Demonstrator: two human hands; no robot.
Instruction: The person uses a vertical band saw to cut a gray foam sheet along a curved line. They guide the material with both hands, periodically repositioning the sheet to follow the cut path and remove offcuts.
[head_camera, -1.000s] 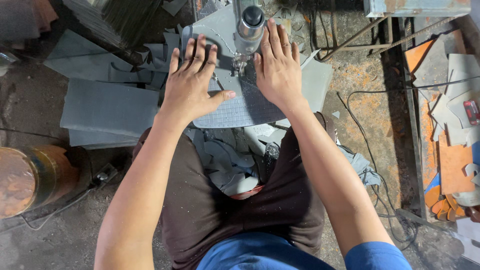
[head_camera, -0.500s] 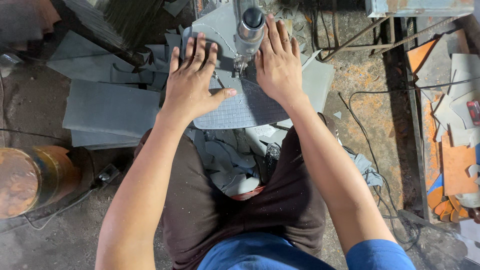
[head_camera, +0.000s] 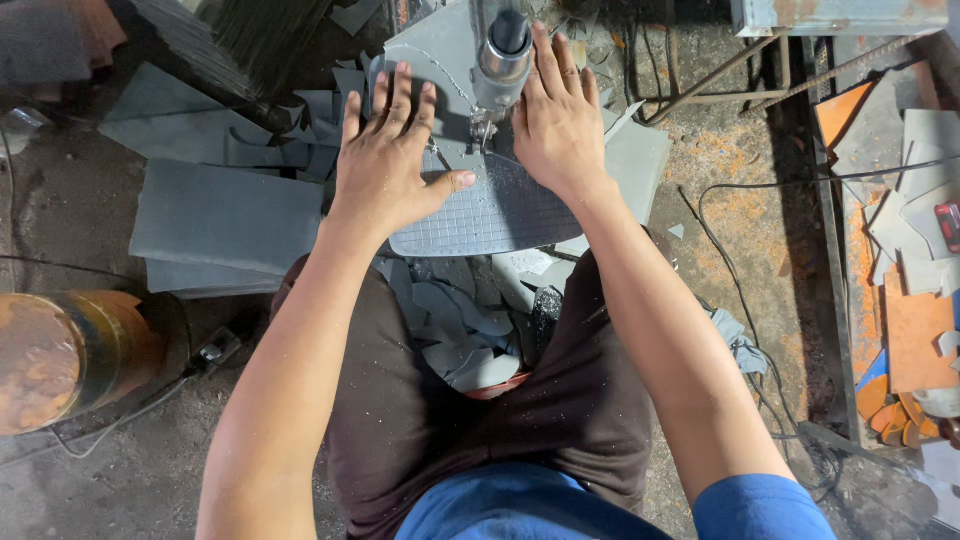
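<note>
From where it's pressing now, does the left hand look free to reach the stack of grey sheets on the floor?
Probably yes. The left hand lies flat and empty on the grey textured sheet under the machine head; the stack of grey sheets lies to its left, nothing between them. It would have to let go of the sheet.

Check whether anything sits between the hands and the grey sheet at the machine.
Nothing visible does. The left hand and right hand both lie flat on the grey sheet, one on each side of the machine head, which stands between the two hands.
</note>
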